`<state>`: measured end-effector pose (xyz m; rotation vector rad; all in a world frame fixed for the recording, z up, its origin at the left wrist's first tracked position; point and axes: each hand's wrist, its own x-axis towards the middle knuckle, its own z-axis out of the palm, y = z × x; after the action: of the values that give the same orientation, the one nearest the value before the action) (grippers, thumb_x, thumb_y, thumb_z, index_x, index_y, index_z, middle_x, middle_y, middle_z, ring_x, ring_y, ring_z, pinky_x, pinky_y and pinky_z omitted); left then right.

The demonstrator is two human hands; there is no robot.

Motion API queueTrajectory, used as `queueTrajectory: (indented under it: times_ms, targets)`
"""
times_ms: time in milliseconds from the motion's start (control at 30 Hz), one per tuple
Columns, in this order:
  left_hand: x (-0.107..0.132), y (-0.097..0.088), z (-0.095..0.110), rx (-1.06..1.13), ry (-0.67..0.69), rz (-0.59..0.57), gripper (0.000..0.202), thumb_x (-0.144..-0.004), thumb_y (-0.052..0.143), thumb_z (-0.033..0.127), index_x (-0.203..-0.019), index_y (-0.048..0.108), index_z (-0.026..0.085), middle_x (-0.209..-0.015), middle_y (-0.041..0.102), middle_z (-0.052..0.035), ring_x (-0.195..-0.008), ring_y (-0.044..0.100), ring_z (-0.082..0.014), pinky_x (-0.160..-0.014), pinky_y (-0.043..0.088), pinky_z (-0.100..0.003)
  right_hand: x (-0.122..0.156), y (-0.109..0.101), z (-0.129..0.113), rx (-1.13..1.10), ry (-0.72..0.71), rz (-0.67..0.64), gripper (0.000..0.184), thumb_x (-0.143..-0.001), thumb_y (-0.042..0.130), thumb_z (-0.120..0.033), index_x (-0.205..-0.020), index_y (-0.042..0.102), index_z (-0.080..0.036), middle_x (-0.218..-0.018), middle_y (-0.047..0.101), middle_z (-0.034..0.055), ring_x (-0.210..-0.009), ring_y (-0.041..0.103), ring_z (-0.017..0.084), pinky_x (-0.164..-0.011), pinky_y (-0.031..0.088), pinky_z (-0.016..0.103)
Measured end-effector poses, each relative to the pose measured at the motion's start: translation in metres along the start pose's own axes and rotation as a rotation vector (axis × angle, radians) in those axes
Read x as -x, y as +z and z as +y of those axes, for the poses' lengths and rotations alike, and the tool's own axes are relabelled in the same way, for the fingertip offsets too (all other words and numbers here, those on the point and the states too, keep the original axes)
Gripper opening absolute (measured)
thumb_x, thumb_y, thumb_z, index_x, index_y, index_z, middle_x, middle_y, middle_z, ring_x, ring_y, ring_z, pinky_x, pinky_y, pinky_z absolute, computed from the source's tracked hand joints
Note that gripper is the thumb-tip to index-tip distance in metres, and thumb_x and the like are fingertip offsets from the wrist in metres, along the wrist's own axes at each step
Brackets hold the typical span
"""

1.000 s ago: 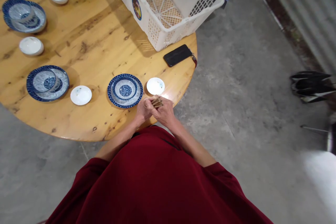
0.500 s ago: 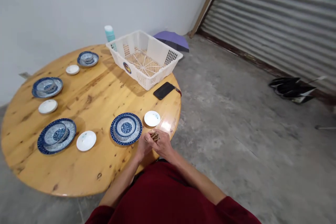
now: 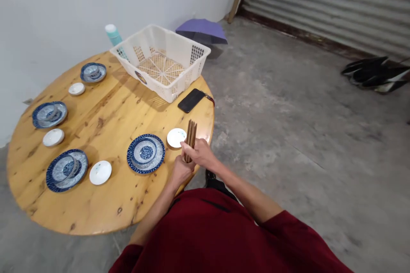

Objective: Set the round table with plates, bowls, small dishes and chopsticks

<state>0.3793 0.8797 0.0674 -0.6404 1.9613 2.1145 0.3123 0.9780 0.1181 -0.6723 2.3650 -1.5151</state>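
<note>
Both my hands hold a bundle of brown chopsticks (image 3: 191, 133) upright over the near right edge of a round wooden table (image 3: 105, 115). My right hand (image 3: 199, 152) wraps round the middle of the bundle. My left hand (image 3: 180, 169) is closed round its lower end. Just beyond the chopsticks sits a small white dish (image 3: 174, 137), and to its left a blue patterned plate with a bowl (image 3: 145, 153).
Three more blue plate-and-bowl sets (image 3: 66, 169) with small white dishes (image 3: 100, 172) ring the table. A white plastic basket (image 3: 160, 60), a black phone (image 3: 191, 100) and a teal bottle (image 3: 112, 34) stand at the far side. Umbrellas (image 3: 201, 30) lie on the concrete floor.
The chopsticks bundle has risen from lying low in my hands to standing upright. The camera has tilted up and shifted, showing more of the room.
</note>
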Motion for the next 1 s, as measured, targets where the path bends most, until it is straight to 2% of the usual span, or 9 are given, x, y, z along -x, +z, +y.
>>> queueTrajectory:
  times_ms: [100,233,333,467,567,667,833,933,1000]
  targets:
    - [-0.009,0.044,0.021,-0.08,-0.008,-0.046,0.034,-0.071,0.077,0.043,-0.073,0.048,0.023,-0.048,0.048,0.0073,-0.042,0.044,-0.0102,-0.043,0.035,-0.022,-0.015,-0.062,0.004,-0.168,0.072,-0.077,0.047,-0.096,0.054,-0.049,-0.062,0.066,-0.018,-0.059,0.067,0.0031,-0.055,0.062,0.014,-0.056,0.045,0.024]
    - [-0.017,0.105,0.044,-0.109,-0.059,-0.149,0.04,-0.079,0.07,0.053,-0.064,0.049,0.022,-0.046,0.05,0.0043,-0.042,0.048,-0.0099,-0.046,0.04,-0.022,-0.026,-0.135,0.025,-0.263,0.079,-0.124,0.052,-0.094,0.054,-0.054,-0.059,0.066,-0.017,-0.059,0.067,0.0041,-0.052,0.056,0.012,-0.052,0.042,0.022]
    - [-0.027,0.146,0.05,-0.088,-0.063,-0.133,0.044,-0.078,0.069,0.056,-0.061,0.048,0.022,-0.045,0.047,0.005,-0.04,0.044,-0.0087,-0.046,0.04,-0.023,-0.031,-0.176,0.045,-0.304,0.071,-0.142,0.052,-0.094,0.054,-0.056,-0.061,0.066,-0.017,-0.062,0.07,0.0048,-0.053,0.056,0.011,-0.053,0.042,0.022]
    - [-0.042,0.188,0.054,-0.063,-0.081,-0.055,0.047,-0.076,0.07,0.062,-0.063,0.05,0.021,-0.046,0.046,0.0053,-0.04,0.044,-0.0087,-0.044,0.039,-0.023,-0.041,-0.213,0.068,-0.352,0.083,-0.195,0.051,-0.095,0.053,-0.053,-0.062,0.066,-0.017,-0.061,0.07,0.0043,-0.053,0.055,0.011,-0.053,0.043,0.022]
    - [-0.049,0.208,0.057,-0.011,-0.099,0.002,0.05,-0.073,0.072,0.066,-0.068,0.052,0.021,-0.049,0.047,0.0062,-0.042,0.044,-0.0086,-0.045,0.043,-0.024,-0.05,-0.229,0.081,-0.404,0.118,-0.23,0.048,-0.094,0.054,-0.052,-0.063,0.065,-0.017,-0.062,0.07,0.0047,-0.051,0.054,0.01,-0.052,0.042,0.022]
    - [-0.05,0.214,0.056,0.002,-0.135,0.068,0.054,-0.071,0.074,0.07,-0.072,0.052,0.02,-0.05,0.045,0.0077,-0.042,0.04,-0.0075,-0.044,0.042,-0.023,-0.06,-0.233,0.09,-0.452,0.127,-0.246,0.047,-0.093,0.054,-0.053,-0.065,0.063,-0.017,-0.063,0.071,0.0053,-0.05,0.053,0.01,-0.051,0.041,0.022]
    - [-0.055,0.208,0.053,0.043,-0.195,0.123,0.059,-0.07,0.076,0.072,-0.07,0.043,0.023,-0.047,0.03,0.0123,-0.038,0.024,-0.0039,-0.039,0.021,-0.02,-0.078,-0.226,0.088,-0.501,0.131,-0.267,0.048,-0.09,0.056,-0.061,-0.068,0.062,-0.018,-0.061,0.069,0.0045,-0.051,0.056,0.012,-0.05,0.043,0.023]
    - [-0.062,0.201,0.059,0.134,-0.201,0.114,0.06,-0.07,0.077,0.07,-0.072,0.038,0.025,-0.047,0.025,0.0139,-0.039,0.019,-0.0031,-0.04,0.016,-0.02,-0.083,-0.216,0.079,-0.422,0.126,-0.173,0.044,-0.087,0.061,-0.06,-0.071,0.063,-0.019,-0.066,0.07,0.0041,-0.056,0.06,0.013,-0.054,0.045,0.024]
    - [-0.068,0.197,0.067,0.188,-0.177,0.114,0.061,-0.071,0.077,0.069,-0.071,0.034,0.025,-0.047,0.024,0.0139,-0.039,0.018,-0.003,-0.04,0.015,-0.02,-0.083,-0.206,0.071,-0.435,0.118,-0.136,0.039,-0.085,0.065,-0.057,-0.081,0.065,-0.019,-0.075,0.073,0.0047,-0.066,0.065,0.015,-0.061,0.049,0.025]
